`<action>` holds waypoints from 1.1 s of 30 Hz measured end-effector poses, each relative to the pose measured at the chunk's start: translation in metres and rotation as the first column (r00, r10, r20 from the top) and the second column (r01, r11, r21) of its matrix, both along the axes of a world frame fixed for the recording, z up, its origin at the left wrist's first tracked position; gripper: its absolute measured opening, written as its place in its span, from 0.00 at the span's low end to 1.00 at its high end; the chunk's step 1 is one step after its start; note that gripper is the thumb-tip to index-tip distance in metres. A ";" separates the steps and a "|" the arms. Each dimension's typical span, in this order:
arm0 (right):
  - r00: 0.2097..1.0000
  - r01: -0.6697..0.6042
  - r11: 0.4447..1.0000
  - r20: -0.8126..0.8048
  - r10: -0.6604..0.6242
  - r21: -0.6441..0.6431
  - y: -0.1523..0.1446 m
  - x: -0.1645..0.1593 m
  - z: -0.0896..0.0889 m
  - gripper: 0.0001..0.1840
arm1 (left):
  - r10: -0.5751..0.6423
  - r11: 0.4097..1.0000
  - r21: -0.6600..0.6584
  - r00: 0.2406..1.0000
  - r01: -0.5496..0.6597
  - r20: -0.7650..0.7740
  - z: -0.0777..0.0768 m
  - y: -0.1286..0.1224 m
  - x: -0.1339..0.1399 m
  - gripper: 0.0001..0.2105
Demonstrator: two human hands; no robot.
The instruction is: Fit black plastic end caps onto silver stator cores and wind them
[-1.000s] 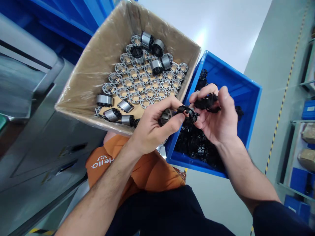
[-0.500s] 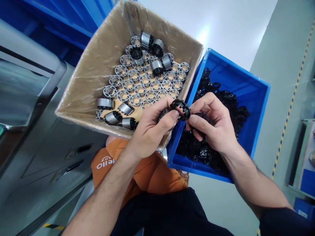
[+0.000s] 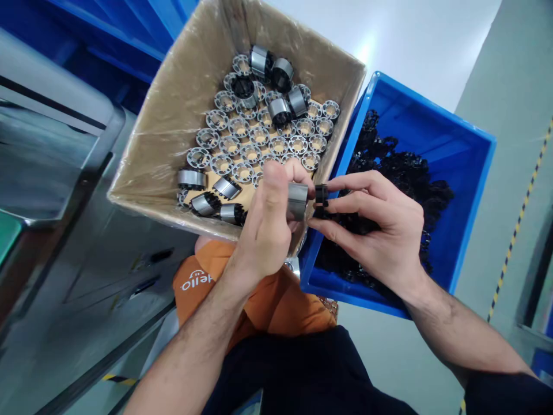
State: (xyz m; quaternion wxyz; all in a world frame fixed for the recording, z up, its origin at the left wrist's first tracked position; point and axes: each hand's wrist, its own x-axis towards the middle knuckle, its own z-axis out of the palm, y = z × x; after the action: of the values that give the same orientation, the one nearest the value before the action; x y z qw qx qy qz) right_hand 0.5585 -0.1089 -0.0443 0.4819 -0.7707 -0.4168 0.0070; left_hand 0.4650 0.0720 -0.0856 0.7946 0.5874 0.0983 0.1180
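Note:
My left hand (image 3: 270, 227) is closed around a silver metal ring core (image 3: 297, 203), its smooth curved side facing me, over the front right corner of the carton. Between the fingertips and thumb of my right hand (image 3: 382, 227) is a black slotted plastic ring (image 3: 321, 196), held edge-on just right of the metal core. A narrow gap seems to separate the two parts. The core's far end is hidden by my left hand.
A plastic-lined carton (image 3: 155, 124) holds rows of metal ring cores, several fitted with black ends. Beside it a blue bin (image 3: 470, 173) contains a heap of black plastic rings (image 3: 401, 158). Orange cloth (image 3: 276, 311) lies below, and a grey metal cabinet (image 3: 112, 265) stands left.
The black ring, earlier at my left thumb and right fingertips, is now in my right fingers alone. My left hand has turned, bringing the metal core's side into view.

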 end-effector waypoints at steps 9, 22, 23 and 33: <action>0.997 -0.022 0.998 -0.077 0.026 0.053 0.001 0.001 -0.004 0.19 | -0.040 0.988 0.152 0.999 0.037 0.019 -0.005 0.003 -0.002 0.23; 0.982 -0.022 0.984 -0.182 0.055 0.174 0.002 0.002 -0.009 0.24 | -0.258 0.966 -0.035 0.966 0.257 -0.019 -0.006 0.014 -0.007 0.26; 0.980 -0.011 0.985 -0.195 0.045 0.175 0.002 0.001 -0.009 0.24 | -0.262 0.964 -0.045 0.965 0.261 -0.025 -0.005 0.014 -0.007 0.26; 0.974 -0.022 0.992 -0.223 0.049 0.121 0.001 0.001 -0.005 0.26 | -0.279 0.952 -0.130 0.960 0.277 0.004 0.001 0.014 -0.009 0.23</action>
State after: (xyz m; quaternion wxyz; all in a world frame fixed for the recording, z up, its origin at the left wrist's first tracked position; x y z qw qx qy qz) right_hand 0.5594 -0.1078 -0.0494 0.5706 -0.7276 -0.3726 0.0785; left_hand 0.4558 0.0858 -0.0848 0.8389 0.5435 0.0278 -0.0060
